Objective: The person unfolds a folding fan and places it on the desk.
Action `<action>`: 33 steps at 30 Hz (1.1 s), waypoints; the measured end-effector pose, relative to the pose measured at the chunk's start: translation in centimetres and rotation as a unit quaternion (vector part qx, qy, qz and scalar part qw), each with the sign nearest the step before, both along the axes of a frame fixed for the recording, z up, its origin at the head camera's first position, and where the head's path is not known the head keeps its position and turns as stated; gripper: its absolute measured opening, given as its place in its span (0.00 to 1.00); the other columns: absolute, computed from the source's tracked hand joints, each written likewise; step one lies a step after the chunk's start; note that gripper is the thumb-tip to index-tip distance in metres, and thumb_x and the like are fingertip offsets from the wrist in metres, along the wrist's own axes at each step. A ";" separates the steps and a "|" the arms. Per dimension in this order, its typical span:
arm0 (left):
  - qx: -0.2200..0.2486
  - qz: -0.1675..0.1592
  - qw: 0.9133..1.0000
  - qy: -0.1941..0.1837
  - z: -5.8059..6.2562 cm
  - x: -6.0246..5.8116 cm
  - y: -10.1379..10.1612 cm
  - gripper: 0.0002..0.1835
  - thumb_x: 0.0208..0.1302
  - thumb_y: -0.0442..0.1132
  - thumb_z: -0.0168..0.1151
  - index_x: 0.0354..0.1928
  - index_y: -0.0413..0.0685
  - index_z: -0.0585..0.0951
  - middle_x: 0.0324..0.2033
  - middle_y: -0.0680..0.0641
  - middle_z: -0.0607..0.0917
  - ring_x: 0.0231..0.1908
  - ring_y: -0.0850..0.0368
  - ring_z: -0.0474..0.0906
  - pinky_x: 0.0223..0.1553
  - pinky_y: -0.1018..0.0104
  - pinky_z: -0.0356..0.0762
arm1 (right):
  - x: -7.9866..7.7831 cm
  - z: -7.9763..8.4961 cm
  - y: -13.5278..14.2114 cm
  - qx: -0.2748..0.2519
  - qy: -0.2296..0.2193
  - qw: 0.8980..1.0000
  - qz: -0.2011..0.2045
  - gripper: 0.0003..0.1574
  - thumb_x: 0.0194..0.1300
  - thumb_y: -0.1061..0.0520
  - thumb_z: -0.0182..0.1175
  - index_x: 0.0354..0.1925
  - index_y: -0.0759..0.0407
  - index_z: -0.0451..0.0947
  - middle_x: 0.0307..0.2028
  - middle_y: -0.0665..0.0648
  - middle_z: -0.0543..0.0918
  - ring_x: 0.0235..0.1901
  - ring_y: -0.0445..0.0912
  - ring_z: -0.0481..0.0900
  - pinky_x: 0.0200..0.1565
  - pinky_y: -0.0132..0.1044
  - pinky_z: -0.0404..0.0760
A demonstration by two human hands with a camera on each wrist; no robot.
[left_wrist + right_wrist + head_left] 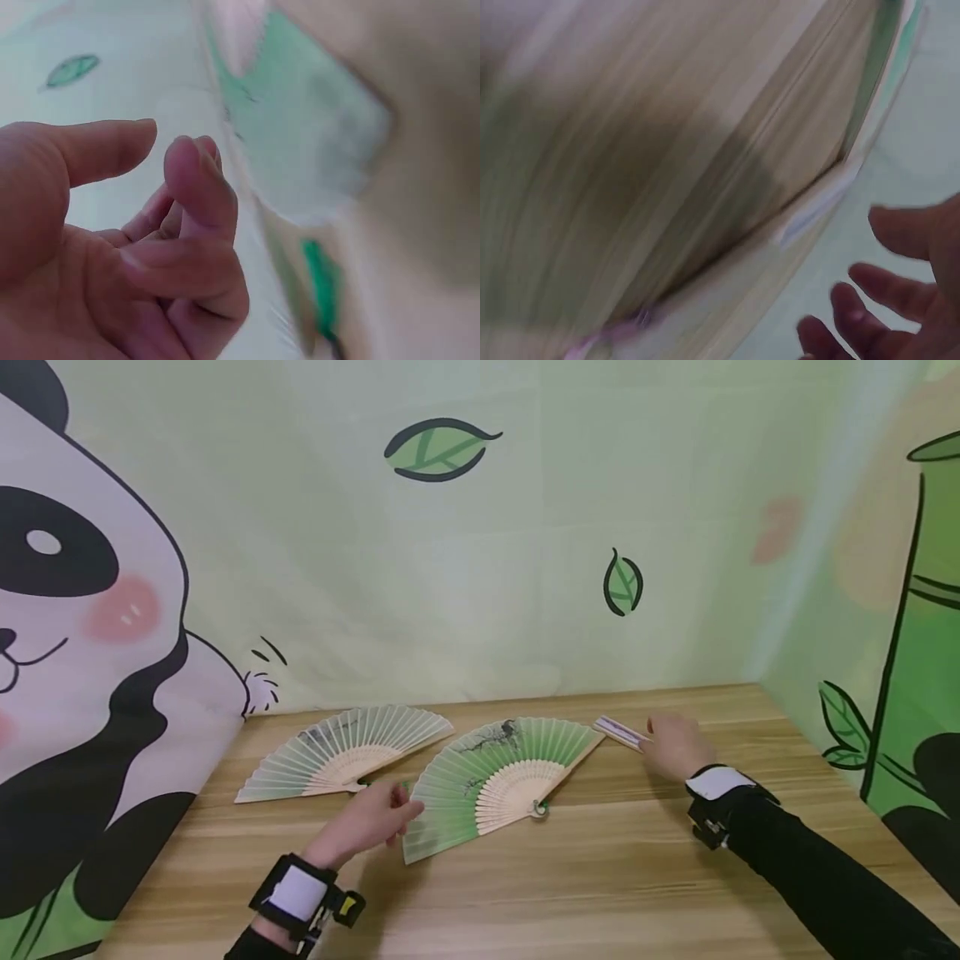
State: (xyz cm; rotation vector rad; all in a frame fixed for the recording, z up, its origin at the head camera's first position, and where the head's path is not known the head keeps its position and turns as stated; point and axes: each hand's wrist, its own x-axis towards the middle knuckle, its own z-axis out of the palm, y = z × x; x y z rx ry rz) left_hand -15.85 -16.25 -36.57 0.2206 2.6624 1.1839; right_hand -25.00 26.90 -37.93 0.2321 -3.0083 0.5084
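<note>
Over on the left, a big printed panda [135, 768] fills the backdrop. Just beside it, at the far left of the wooden table [600, 885], a pale green fan [337, 756] lies spread, its ribs gathered towards the near side. Nearer to me comes the person's left hand [371, 818], fingers loosely bent and thumb apart from them, grasping nothing; it hovers by the left edge of the next fan, and whether it touches I can't tell. That one, a brighter green fan [495, 777] with dark branches painted on it, lies fully spread mid-table, its ring at the near right. On the backdrop beyond, I see a large leaf [442, 450] and, farther right, a small leaf [623, 582]. Right of the bright fan's upper corner lies a folded fan [621, 732], slim and whitish with purple. The right hand [678, 747] is at its right end; from the wrist side its fingers look relaxed and parted, released from it. At the far right stands a printed bamboo stalk [926, 652].
</note>
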 end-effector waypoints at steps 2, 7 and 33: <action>-0.018 -0.025 0.999 0.013 1.0 -1.2 1.6 0.11 0.71 0.43 0.59 0.34 0.45 0.72 0.25 0.46 0.77 0.22 0.53 0.75 0.24 0.65 0.70 | 0.1 0.3 1.4 0.040 -0.010 0.999 -0.001 0.17 0.67 0.52 0.59 0.40 0.67 0.74 0.31 0.60 0.76 0.28 0.52 0.73 0.28 0.44 0.73; -0.098 -0.100 0.989 0.041 2.4 -3.5 6.8 0.10 0.71 0.45 0.58 0.37 0.45 0.75 0.28 0.48 0.78 0.24 0.56 0.75 0.25 0.66 0.71 | 0.6 0.3 3.4 0.095 -0.094 0.991 -0.011 0.24 0.64 0.44 0.63 0.40 0.64 0.74 0.28 0.58 0.76 0.27 0.51 0.73 0.29 0.44 0.73; -0.425 -0.123 0.852 0.280 -3.1 -7.0 33.0 0.09 0.69 0.51 0.58 0.47 0.66 0.83 0.40 0.56 0.79 0.41 0.61 0.74 0.34 0.66 0.73 | 1.2 -2.5 3.6 -0.002 -0.158 0.987 0.011 0.14 0.64 0.53 0.64 0.37 0.61 0.71 0.30 0.54 0.74 0.31 0.49 0.71 0.34 0.39 0.72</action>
